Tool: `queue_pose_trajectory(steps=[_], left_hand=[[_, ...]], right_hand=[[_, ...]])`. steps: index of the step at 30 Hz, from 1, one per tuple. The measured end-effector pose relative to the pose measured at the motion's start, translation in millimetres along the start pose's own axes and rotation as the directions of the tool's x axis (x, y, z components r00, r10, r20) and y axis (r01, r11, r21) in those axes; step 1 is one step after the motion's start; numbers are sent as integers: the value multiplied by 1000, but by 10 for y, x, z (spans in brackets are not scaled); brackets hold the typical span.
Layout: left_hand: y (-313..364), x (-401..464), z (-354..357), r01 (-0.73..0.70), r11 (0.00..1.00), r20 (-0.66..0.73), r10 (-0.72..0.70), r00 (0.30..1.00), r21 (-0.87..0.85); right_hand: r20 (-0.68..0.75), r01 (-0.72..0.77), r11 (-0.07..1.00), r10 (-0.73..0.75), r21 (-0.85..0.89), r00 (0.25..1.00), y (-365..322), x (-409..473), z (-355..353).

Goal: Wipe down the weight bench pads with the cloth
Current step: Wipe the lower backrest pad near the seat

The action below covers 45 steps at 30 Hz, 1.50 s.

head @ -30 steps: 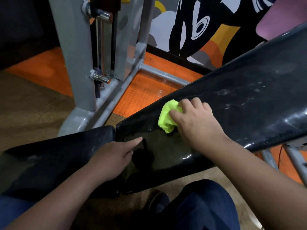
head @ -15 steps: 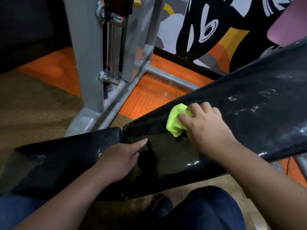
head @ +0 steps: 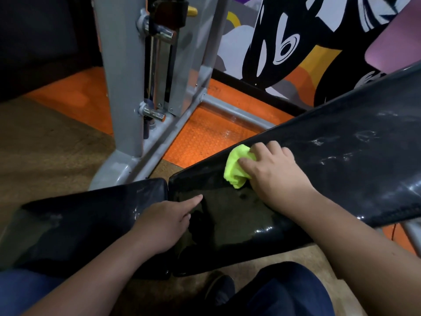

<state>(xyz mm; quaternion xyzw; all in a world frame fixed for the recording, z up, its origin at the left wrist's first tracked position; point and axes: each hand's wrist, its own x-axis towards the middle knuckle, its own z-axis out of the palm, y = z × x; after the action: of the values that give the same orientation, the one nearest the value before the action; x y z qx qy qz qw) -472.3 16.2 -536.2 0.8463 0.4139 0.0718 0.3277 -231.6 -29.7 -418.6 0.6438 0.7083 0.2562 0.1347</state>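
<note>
A bunched neon-yellow cloth (head: 234, 166) lies on the lower part of the black inclined back pad (head: 341, 156), near its far edge. My right hand (head: 273, 172) grips the cloth and presses it against the pad. The pad shines wet near the hand and shows pale smears further up. My left hand (head: 166, 221) rests where the flat black seat pad (head: 79, 224) meets the back pad, with the index finger stretched out onto the back pad.
A grey steel machine frame (head: 127, 87) with chrome pegs stands just behind the bench on orange rubber flooring (head: 205, 135). A painted mural wall (head: 284, 42) runs behind. My knees in blue trousers (head: 284, 290) and a dark shoe are below the pad.
My right hand and the cloth have stayed on the same low patch of the back pad, shifting only slightly. The left hand has not moved on the pads; the camera drifted.
</note>
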Motion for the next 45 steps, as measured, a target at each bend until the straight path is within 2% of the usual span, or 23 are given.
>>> queue_pose_trajectory(steps=[4,9,13,18,22,27,31,35,40,45], left_hand=[[-16,12,-26,6,1000,-14,-6,1000,-24],[4,0,-15,-3,1000,-7,3,1000,-1],[-3,17,-33,0,1000,2,0,1000,-13],[-9,-5,-31,-2,1000,3,2,1000,-18],[-19,4,-47,-1,999,0,1,1000,-34],[-6,12,-24,-1,999,2,2,1000,-32],[-19,46,-27,-5,999,-9,5,1000,-40],[-33,33,-19,-5,999,1,5,1000,-46],[-58,41,-20,25,998,10,-24,1000,-59],[-57,42,-41,22,998,9,-22,1000,-52]], right_hand=[[13,-79,997,79,19,997,27,140,-26],[7,5,1000,-5,14,1000,5,82,35],[9,-92,995,92,24,996,49,291,9],[12,17,1000,-17,10,1000,5,228,95],[11,-80,996,79,32,997,46,432,38],[30,18,999,-19,43,999,11,375,98],[50,-67,996,64,55,997,7,574,48],[79,10,999,-14,52,997,-49,521,129],[106,-80,996,75,40,992,11,720,52],[142,-12,998,4,55,990,-25,676,115]])
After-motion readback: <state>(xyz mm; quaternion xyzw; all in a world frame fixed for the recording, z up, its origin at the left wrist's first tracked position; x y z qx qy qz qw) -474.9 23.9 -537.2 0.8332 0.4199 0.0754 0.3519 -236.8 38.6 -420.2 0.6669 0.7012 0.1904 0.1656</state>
